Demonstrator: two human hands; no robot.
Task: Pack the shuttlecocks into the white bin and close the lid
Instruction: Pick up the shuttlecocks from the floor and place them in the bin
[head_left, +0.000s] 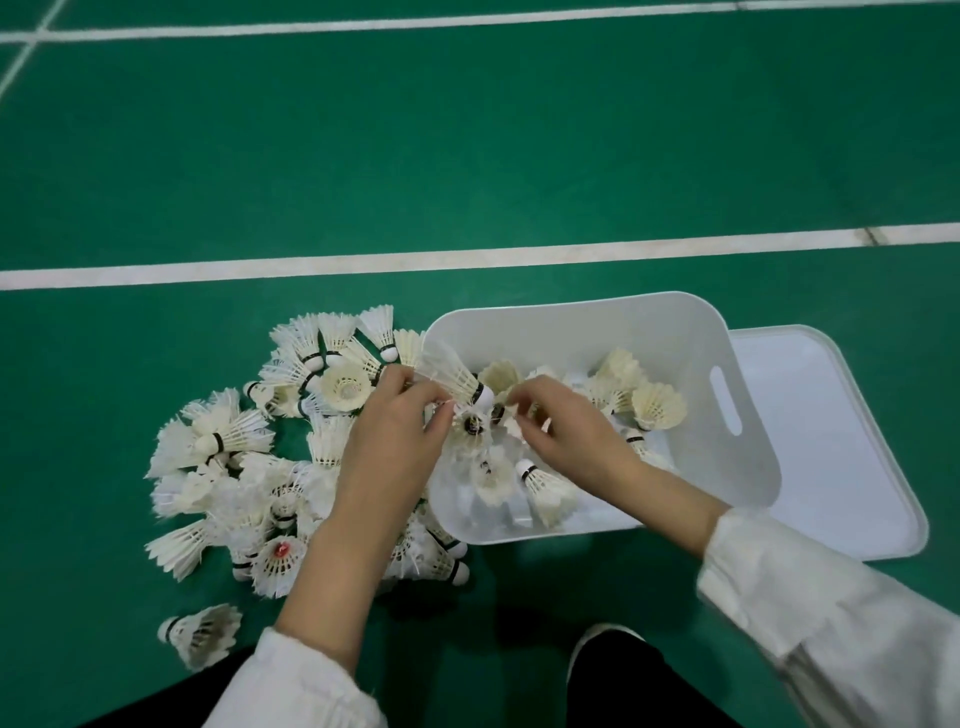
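1. The white bin stands on the green court floor, open at the top. It is a plastic box with rounded corners and a long handle slot in its right wall.
2. The lid lies flat on the floor just right of the bin, partly hidden behind it. It is white too, with a raised rim.
3. A heap of shuttlecocks lies on the floor left of the bin, touching its left wall. They are white or cream feather cones, each with a round cork tip and a dark band. Many look worn, with bent or frayed feathers.
4. One shuttlecock in the heap shows a red spot inside its cone. Another shuttlecock lies alone, near the lower left sleeve.
5. Several shuttlecocks are already in the bin, mostly along the far and right side.
6. The left hand is over the left edge of the bin. Its fingers are bent and pinch the feathers of one shuttlecock, cork tip pointing down to the right.
7. The right hand is over the bin, fingers curled close at a small shuttlecock piece; if it really grips it I cannot tell.
8. Both arms wear white sleeves.
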